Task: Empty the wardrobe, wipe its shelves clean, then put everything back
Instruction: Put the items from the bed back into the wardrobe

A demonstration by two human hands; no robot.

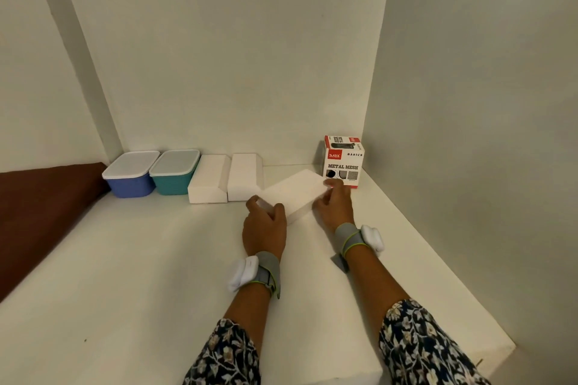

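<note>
Plainly the white box (292, 195) is a light, stiff thing — plain card by the look of it, with sharp edges and smooth faces that could slip under dry fingers. I judge it best held as it is now, by its two short ends, since the long faces give no lip to catch. The left hand (264, 226) curls over the near end, fingers closed on the corner; the right hand (334, 208) pinches the far end, fingertips narrow on the edge. It lies at a slant on the shelf (140, 275), just right of two like boxes (226, 180) standing in a row, and close to the mesh box (343, 162) in the corner. It is unmarked and oblong — whether it rests or is lifted, I cannot tell.
</note>
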